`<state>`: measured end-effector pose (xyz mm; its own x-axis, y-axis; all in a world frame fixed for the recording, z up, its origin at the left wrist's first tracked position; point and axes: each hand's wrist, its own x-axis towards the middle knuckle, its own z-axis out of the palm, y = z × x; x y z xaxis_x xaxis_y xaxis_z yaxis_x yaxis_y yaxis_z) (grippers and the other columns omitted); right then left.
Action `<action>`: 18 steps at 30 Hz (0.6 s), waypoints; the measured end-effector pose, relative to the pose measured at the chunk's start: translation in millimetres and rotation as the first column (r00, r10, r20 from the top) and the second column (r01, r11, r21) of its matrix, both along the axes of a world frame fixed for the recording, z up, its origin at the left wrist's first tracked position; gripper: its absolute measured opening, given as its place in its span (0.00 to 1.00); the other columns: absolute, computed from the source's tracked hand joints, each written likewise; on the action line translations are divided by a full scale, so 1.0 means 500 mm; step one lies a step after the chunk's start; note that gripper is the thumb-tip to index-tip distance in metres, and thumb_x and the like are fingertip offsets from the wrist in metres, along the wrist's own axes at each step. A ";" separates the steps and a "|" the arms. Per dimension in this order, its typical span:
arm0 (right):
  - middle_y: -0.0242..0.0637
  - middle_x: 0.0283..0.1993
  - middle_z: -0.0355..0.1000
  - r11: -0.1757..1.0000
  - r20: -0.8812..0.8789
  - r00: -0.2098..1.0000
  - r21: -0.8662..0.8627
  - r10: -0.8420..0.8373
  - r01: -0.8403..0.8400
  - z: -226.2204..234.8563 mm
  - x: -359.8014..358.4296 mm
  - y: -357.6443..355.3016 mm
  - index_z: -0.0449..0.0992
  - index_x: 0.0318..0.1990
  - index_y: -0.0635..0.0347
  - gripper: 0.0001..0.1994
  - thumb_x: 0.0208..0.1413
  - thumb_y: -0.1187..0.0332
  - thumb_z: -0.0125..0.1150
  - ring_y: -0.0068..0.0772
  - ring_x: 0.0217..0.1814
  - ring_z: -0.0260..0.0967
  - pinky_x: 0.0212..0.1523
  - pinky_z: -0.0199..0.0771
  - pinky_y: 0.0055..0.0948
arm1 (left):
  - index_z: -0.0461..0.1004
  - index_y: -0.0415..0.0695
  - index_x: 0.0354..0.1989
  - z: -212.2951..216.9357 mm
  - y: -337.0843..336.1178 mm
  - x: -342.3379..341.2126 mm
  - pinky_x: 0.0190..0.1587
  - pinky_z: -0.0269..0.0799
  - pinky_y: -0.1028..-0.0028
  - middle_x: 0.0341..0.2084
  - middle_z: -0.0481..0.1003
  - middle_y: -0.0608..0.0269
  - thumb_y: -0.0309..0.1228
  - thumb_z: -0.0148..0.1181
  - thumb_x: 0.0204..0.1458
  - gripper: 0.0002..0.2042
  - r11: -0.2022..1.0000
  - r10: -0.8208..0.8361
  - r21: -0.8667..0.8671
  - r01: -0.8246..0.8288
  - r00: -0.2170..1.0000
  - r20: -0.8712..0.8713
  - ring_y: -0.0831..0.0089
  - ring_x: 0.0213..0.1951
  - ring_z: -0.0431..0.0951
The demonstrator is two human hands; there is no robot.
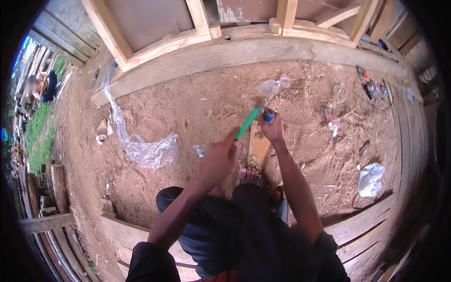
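Note:
My left hand [217, 162] is closed round the green handle of a hammer [246, 123]. The hammer's head is smeared by motion, close to the top of a blue-handled chisel [268, 116]. That chisel stands in my closed right hand [272, 129], its blade hidden under the fist. Below the right hand lies a short wooden board [258, 146] on the ground, with a pale knot or chip near its closer end. My bare toes [249, 173] rest against that end of the board.
Sawdust and shavings cover the ground. Clear plastic sheeting [150, 151] lies left, a plastic bag [273, 86] ahead, a white bag [371, 179] right. Wooden frames [164, 47] stand along the far beam [225, 54]. Another person [44, 87] sits outside at far left.

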<state>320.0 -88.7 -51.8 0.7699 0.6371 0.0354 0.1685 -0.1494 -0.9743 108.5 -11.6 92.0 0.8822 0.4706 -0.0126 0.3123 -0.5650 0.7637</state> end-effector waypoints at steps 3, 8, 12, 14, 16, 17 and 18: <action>0.32 0.24 0.72 0.994 -0.211 0.977 0.111 0.029 -0.005 -0.027 0.044 -0.016 0.76 0.35 0.62 0.04 0.56 0.74 0.55 0.16 0.24 0.67 0.25 0.66 0.23 | 0.57 0.41 0.67 0.033 0.001 -0.051 0.18 0.61 0.76 0.17 0.66 0.67 0.31 0.44 0.65 0.22 0.945 0.327 -0.070 -0.320 0.922 0.205 0.81 0.15 0.65; 0.29 0.21 0.69 0.995 -0.266 0.963 0.074 -0.041 0.063 -0.023 0.081 -0.046 0.76 0.35 0.61 0.04 0.57 0.74 0.54 0.17 0.22 0.65 0.22 0.64 0.22 | 0.53 0.35 0.66 0.135 0.011 -0.092 0.19 0.57 0.83 0.19 0.64 0.71 0.30 0.41 0.64 0.23 0.763 0.612 -0.497 -0.413 0.710 0.349 0.87 0.19 0.63; 0.31 0.23 0.72 1.000 -0.084 0.996 0.021 0.005 -0.003 -0.006 0.029 -0.009 0.77 0.36 0.61 0.05 0.57 0.75 0.53 0.17 0.24 0.66 0.25 0.66 0.22 | 0.62 0.40 0.60 0.097 -0.001 -0.113 0.15 0.56 0.82 0.18 0.64 0.69 0.36 0.42 0.65 0.19 0.877 0.451 -0.320 -0.358 0.842 0.295 0.86 0.16 0.62; 0.32 0.25 0.73 0.994 -0.176 0.983 0.098 0.060 -0.043 -0.004 0.022 0.003 0.77 0.36 0.61 0.05 0.57 0.74 0.55 0.17 0.26 0.67 0.27 0.68 0.22 | 0.63 0.39 0.59 0.106 -0.005 -0.093 0.18 0.60 0.79 0.19 0.66 0.67 0.36 0.43 0.64 0.19 0.946 0.316 -0.142 -0.290 0.924 0.217 0.83 0.17 0.64; 0.33 0.27 0.74 0.993 -0.182 0.981 0.107 0.069 -0.050 -0.011 0.016 0.008 0.78 0.36 0.61 0.04 0.56 0.74 0.57 0.18 0.28 0.69 0.29 0.69 0.23 | 0.64 0.37 0.59 0.139 -0.011 -0.059 0.24 0.64 0.73 0.20 0.68 0.61 0.35 0.45 0.64 0.19 0.977 0.211 -0.019 -0.211 0.962 0.175 0.78 0.20 0.68; 0.33 0.28 0.75 0.995 -0.140 0.988 0.085 0.058 -0.046 -0.018 0.013 0.015 0.78 0.36 0.61 0.04 0.56 0.73 0.57 0.19 0.29 0.70 0.31 0.70 0.24 | 0.63 0.38 0.60 0.153 -0.017 -0.046 0.25 0.66 0.70 0.21 0.69 0.58 0.34 0.46 0.63 0.19 0.978 0.209 -0.019 -0.210 0.954 0.217 0.73 0.21 0.71; 0.33 0.29 0.75 0.997 -0.097 0.994 0.062 0.046 -0.040 -0.024 0.012 0.019 0.78 0.36 0.61 0.04 0.56 0.73 0.58 0.19 0.30 0.71 0.32 0.71 0.24 | 0.63 0.38 0.61 0.163 -0.023 -0.034 0.27 0.68 0.68 0.21 0.70 0.54 0.33 0.46 0.63 0.19 0.978 0.206 -0.020 -0.208 0.944 0.259 0.68 0.21 0.73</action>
<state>325.9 -79.3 -63.6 0.7435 0.6687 -0.0004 0.0761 -0.0852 -0.9935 91.7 -23.2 173.3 0.7378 0.6426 0.2069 0.2160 -0.5150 0.8295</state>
